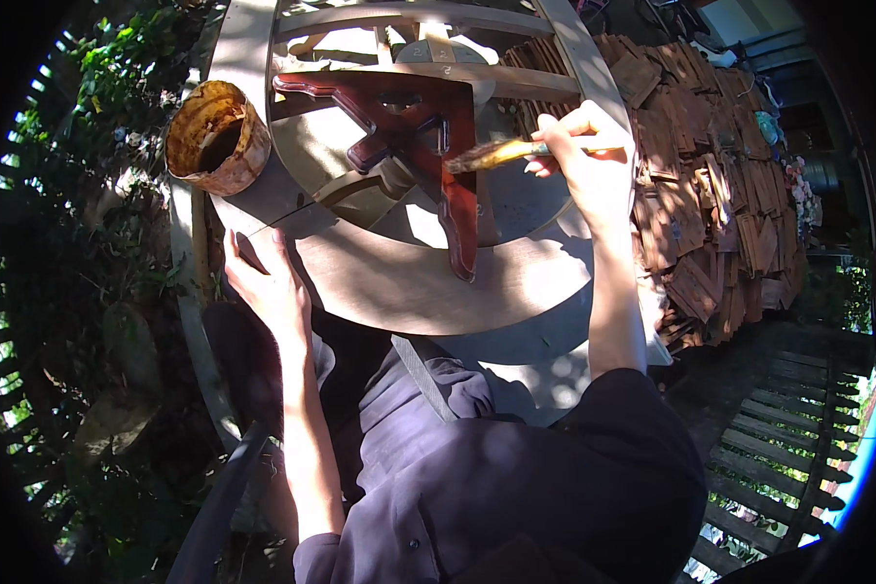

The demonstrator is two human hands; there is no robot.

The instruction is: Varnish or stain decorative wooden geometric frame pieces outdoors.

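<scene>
In my right hand (586,161) is a paintbrush (501,154) with a pale yellow handle, gripped between fingers and thumb. Its dark, wet bristles touch a glossy red-brown carved wooden piece (423,122), angular with curved edges. That piece lies across a round wooden frame (409,277) with a wide flat rim and an open centre. My left hand (266,277) rests at the frame's left edge, thumb and forefinger apart, with no held object visible. A thin dark line runs over the rim beside those fingertips; whether it is a seam or a stick I cannot make out.
A stained round can (218,138) with dark liquid stands at the frame's upper left. Stacked reddish clay tiles (696,195) fill the right side. Leafy plants (122,73) grow on the left, and a slatted fence (779,428) is at the lower right.
</scene>
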